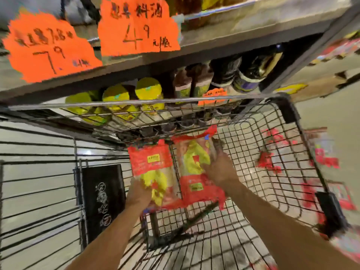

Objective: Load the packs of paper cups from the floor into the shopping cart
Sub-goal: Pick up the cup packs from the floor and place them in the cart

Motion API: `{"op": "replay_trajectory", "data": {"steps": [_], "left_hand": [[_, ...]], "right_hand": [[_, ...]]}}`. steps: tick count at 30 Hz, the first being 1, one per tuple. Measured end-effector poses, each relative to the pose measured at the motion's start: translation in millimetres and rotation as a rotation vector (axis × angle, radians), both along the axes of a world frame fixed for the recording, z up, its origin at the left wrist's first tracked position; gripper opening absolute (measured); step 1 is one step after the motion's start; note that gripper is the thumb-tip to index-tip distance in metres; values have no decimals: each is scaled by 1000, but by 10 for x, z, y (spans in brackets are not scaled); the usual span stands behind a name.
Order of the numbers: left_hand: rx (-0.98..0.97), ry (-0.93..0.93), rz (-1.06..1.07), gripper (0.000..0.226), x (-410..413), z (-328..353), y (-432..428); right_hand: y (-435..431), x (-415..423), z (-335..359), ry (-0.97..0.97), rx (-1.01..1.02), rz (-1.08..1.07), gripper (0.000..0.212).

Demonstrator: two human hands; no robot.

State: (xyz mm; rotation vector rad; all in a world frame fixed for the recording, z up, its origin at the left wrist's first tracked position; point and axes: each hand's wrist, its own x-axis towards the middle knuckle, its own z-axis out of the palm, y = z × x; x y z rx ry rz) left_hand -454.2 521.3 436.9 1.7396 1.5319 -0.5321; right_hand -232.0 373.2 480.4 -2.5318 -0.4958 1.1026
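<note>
The left pack (151,166) and right pack (195,164) of paper cups are held side by side inside the shopping cart (259,121), towards its far wall. The left hand (138,194) grips the left pack's near end. The right hand (221,167) has its fingers curled round the right pack's right side. Beyond the cart's far edge is a shelf (224,38) with orange price signs (136,26).

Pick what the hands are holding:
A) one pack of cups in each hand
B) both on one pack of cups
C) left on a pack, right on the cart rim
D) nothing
A: the left hand grips the left pack at its lower end, and the right hand grips the right pack from its side, both over the cart.
</note>
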Motion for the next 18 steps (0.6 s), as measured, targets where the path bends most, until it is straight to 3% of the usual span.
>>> {"op": "replay_trajectory", "data": {"steps": [2,4,7,11,13,16,18], "left_hand": [[89,-56,-184,44,164,457,-65],[226,-35,-486,60,387,924,-183],[380,-58,-847,70,888,1650,-520],[607,-271,-1121,67,1616,2638,-1324],[712,-332,-1274,71,1900,2983,-1854],[660,-447,-1404,63,2206,3416,-2789],[693,-495,-1503,57,2341,3590,-3412]], "right_hand": [[-125,0,430,-96,-3,139,79],[-349,-34,933,-244,32,245,77],[-867,-55,1683,-434,33,294,74],[-1908,77,2452,-651,108,85,69],[-2593,132,2729,-667,86,-40,67],[-3699,107,2952,-689,47,-221,64],[-4413,44,3038,-640,-22,-318,77]]}}
